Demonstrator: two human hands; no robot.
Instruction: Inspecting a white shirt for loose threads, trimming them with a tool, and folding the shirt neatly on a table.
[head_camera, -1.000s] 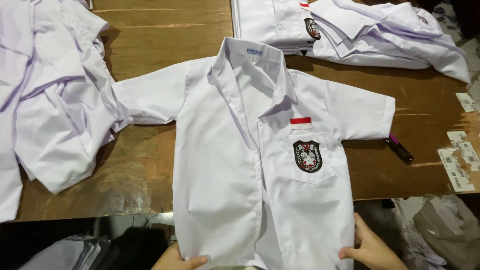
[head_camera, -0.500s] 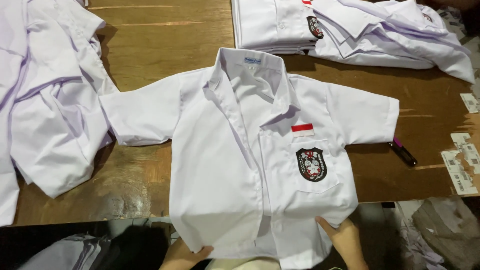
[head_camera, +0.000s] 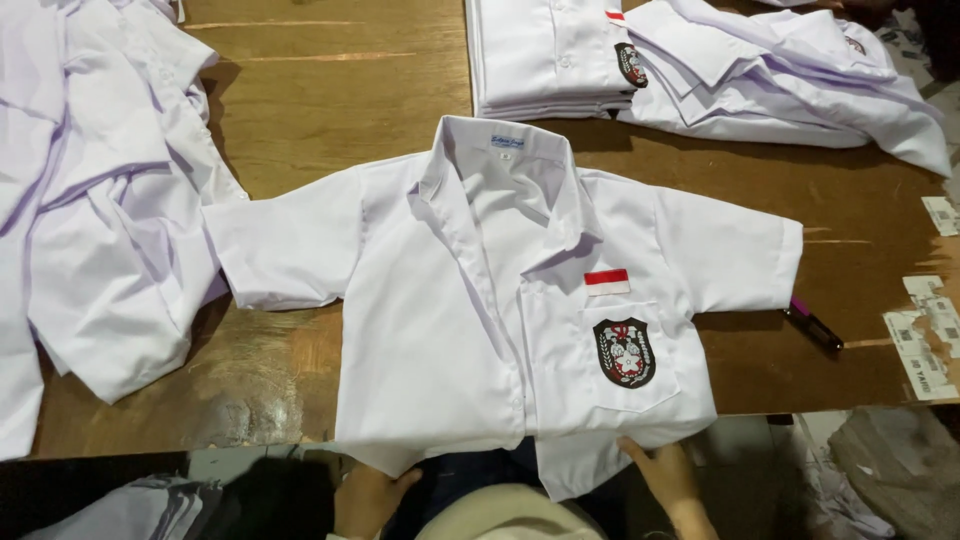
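Shirt (head_camera: 470, 330) is spread front-up on the wooden table (head_camera: 320, 110), collar away from me, both short sleeves out to the sides. Since a sec ago it's slid up the table, away from me: the hem that was hanging well past the near edge now sits close to it, w/ just the bottom strip drooping over. Reads to me like I'm squaring it up flat, so the body's mostly supported now.

My left hand (head_camera: 365, 498) is under the hem's left corner, below the table edge, fingers curled up toward the cloth; can't tell if it's actually pinching fabric or just touching it. Right hand (head_camera: 668, 478) has moved in from the outer corner, now lying w/ fingers stretched out flat against the bottom of the right front panel, just under the chest pocket. Not a pinch, more a press/smooth.

Front placket still open at the top, collar splayed. Red-and-white strip (head_camera: 606, 282) above the pocket, dark crest badge (head_camera: 624, 352) on it, both facing up.

Around it: loose heap of white shirts (head_camera: 90, 210) to my left, its edge touching the left sleeve. Neat folded stack (head_camera: 545, 55) at the far side just beyond the collar, more unfolded ones (head_camera: 790, 80) beside that. Dark marker w/ purple end (head_camera: 813, 325) lies just off the right sleeve, not touching. Paper labels (head_camera: 925, 335) at the right edge.
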